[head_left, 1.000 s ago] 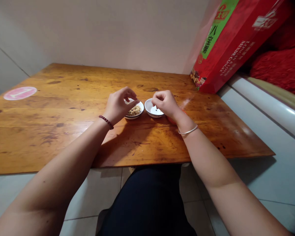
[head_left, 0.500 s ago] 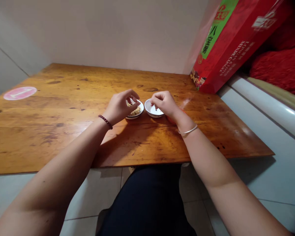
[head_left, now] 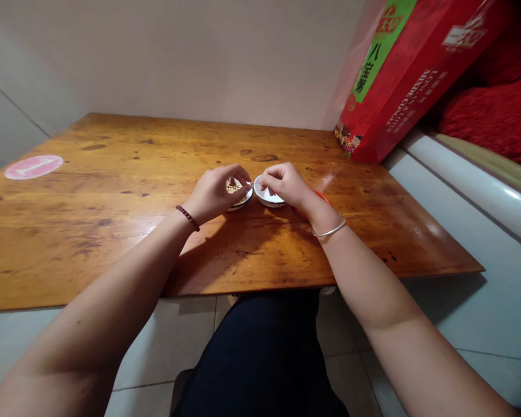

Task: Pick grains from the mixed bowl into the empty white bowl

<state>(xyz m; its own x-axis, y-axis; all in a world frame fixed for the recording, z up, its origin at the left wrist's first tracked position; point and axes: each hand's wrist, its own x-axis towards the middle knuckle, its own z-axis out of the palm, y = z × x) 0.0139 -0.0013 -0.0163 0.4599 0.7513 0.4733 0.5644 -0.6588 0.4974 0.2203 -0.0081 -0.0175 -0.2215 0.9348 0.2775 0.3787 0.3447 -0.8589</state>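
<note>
Over a small white bowl (head_left: 242, 205) of pale yellow, bean-like grains (head_left: 233, 188), my left hand (head_left: 219, 188) is curled, with thumb and fingertips brought together near the bowl's right side. Anything between them is too small to make out. Just to the right stands a second white bowl (head_left: 272, 200) with a dark rim. My right hand (head_left: 286, 184) hangs over it, thumb and forefinger pinched above its left part. What that pinch holds, if anything, is hidden. The right hand covers part of the second bowl.
Behind my right wrist, a red-orange round rim (head_left: 323, 197) shows, mostly hidden. The wooden table (head_left: 113, 231) meets a wall at the back. A pink oval sticker (head_left: 33, 167) lies on its left. A tall red carton (head_left: 399, 87) stands at the back right.
My left thumb and fingertips have closed toward each other over the grains. My right hand has shifted slightly left above the second bowl, uncovering more of the red-orange rim.
</note>
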